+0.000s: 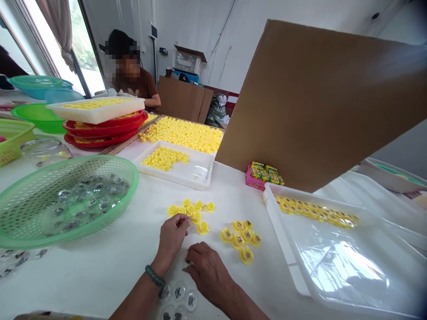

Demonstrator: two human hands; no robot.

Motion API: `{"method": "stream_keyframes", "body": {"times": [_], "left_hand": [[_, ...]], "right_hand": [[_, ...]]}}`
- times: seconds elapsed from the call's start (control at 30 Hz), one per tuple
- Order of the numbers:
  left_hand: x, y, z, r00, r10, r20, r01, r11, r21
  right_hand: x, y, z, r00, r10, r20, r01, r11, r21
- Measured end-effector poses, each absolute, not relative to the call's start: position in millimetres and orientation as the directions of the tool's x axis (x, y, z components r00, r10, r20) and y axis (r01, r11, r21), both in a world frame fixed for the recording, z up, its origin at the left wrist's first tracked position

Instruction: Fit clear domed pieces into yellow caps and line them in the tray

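The left hand (175, 233) has its grip pressed together just beside loose, round yellow plastic pieces (203, 228); whether it holds one I cannot tell. The right hand (209, 270) pinches a small dark-marked piece (187, 262), mostly hidden by its fingers. Clear round discs with dark prints (191, 301) lie near on the white tabletop (133, 271), and yellow pieces with printed centres (238, 241) sit right, probably grouped apart to keep each kind within reach.
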State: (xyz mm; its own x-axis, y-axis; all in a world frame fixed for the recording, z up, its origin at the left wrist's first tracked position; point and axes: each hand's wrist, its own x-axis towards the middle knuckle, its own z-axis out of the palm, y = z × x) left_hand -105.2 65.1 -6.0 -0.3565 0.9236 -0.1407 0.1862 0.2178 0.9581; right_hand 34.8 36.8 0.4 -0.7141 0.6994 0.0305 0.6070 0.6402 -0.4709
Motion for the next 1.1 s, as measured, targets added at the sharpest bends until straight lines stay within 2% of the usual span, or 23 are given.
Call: {"method": "stream_keyframes", "body": {"times": [0.1, 0.2, 0.33, 0.43, 0.57, 0.7, 0.83, 1.0, 1.1], "left_hand": [[-101.9, 65.0, -5.9, -0.318, 0.939, -0.134, 0.214, 0.209, 0.954], [-99.1, 62.6, -7.2, -0.253, 0.954, -0.161, 0.208, 0.216, 0.954], [-91.8, 57.1, -8.1, 0.052, 0.957, -0.286, 0.025, 0.285, 0.958], [-84.3, 54.4, -7.9, 0.185, 0.938, -0.295, -0.102, 0.317, 0.943], [-79.4, 53.0, -8.3, 0.2, 0.927, -0.317, -0.179, 0.352, 0.919], [-79.4, 52.3, -8.0, 0.184, 0.928, -0.324, -0.209, 0.359, 0.91], [-79.0, 51.8, -5.4, 0.205, 0.937, -0.282, -0.176, 0.318, 0.932], [-81.0, 51.2, -5.1, 0.204, 0.971, -0.127, 0.064, 0.116, 0.991], [-81.4, 51.4, -8.9, 0.206, 0.97, -0.132, 0.094, 0.115, 0.989]], "right_hand": [[39.4, 33.0, -2.7, -0.691, 0.721, 0.045, 0.621, 0.625, -0.473], [48.8, 33.5, -4.1, -0.596, 0.794, 0.122, 0.621, 0.552, -0.557], [65.6, 40.3, -0.9, -0.377, 0.901, 0.213, 0.611, 0.415, -0.674], [72.3, 44.6, 1.0, -0.325, 0.917, 0.232, 0.565, 0.385, -0.73], [73.5, 47.3, 0.3, -0.24, 0.962, 0.131, 0.475, 0.235, -0.848], [75.8, 49.8, 2.6, -0.187, 0.982, 0.016, 0.48, 0.106, -0.871], [81.6, 53.8, 8.9, -0.221, 0.974, 0.05, 0.494, 0.157, -0.855], [88.5, 61.4, 18.0, -0.397, 0.908, 0.136, 0.532, 0.348, -0.772], [90.6, 63.2, 20.7, -0.45, 0.882, 0.143, 0.553, 0.401, -0.731]]}}
